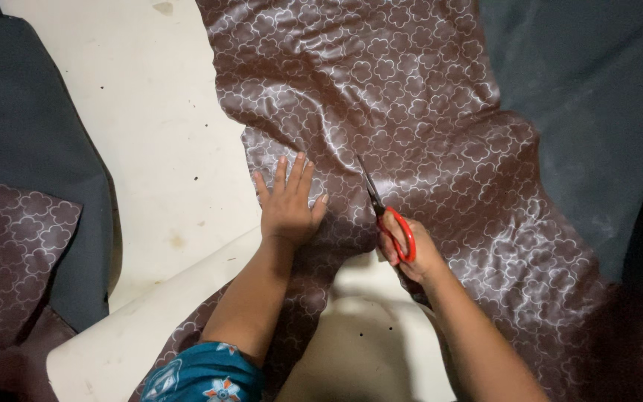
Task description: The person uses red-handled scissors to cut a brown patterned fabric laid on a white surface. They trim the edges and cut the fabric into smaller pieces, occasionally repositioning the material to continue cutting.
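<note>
Beside the cream table edge, scissors cut brown fabric.

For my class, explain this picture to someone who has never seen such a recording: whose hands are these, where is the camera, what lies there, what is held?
One camera, worn on a person's head, looks down at that person's own bare hands. The left hand presses flat on a shiny brown fabric with a pale clover-like pattern. The right hand holds red-handled scissors, blades pointing away into the fabric. Beneath lies a cream surface, with dark grey cloth at both sides and another brown patterned piece on the left.
</note>
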`<state>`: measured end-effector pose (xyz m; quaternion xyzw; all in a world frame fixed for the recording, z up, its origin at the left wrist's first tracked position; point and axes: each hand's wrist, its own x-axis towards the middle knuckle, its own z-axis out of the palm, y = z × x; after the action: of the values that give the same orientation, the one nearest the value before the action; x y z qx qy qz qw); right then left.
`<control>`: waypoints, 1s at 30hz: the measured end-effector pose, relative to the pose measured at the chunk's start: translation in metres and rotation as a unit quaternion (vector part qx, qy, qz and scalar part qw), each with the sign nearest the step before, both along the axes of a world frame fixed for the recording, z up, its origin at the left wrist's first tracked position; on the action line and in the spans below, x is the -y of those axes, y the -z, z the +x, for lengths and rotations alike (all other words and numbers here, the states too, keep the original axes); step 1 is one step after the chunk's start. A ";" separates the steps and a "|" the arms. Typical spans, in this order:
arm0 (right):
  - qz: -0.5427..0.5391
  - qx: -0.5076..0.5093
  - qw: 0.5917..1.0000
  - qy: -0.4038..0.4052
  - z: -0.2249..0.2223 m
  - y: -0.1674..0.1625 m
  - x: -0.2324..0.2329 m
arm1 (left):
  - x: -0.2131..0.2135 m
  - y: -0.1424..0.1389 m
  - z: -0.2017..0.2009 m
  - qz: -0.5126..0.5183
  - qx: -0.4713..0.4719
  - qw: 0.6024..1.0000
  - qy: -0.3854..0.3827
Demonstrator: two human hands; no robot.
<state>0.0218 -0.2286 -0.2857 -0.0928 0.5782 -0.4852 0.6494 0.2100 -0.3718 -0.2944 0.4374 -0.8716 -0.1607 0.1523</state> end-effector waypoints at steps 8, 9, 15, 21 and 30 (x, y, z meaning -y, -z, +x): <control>0.018 0.024 0.999 -0.044 -0.014 -0.009 0.004 | 0.001 0.001 0.000 -0.018 0.007 1.000 0.004; 0.021 0.032 0.998 -0.046 -0.016 -0.008 0.004 | 0.000 0.001 0.000 -0.024 0.007 1.000 0.003; 0.038 -0.020 0.996 -0.075 -0.025 -0.003 0.004 | -0.001 0.002 0.000 -0.037 0.003 0.999 0.000; 0.030 -0.055 0.995 -0.079 -0.006 -0.002 0.014 | 0.001 0.002 -0.002 -0.032 0.009 0.999 0.001; 0.083 -0.034 0.996 0.016 0.012 -0.013 0.041 | 0.000 0.002 -0.001 -0.041 0.010 0.999 0.000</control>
<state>0.0341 -0.2695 -0.2726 -0.0457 0.6397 -0.4424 0.6269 0.2091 -0.3722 -0.2960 0.4325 -0.8788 -0.1202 0.1617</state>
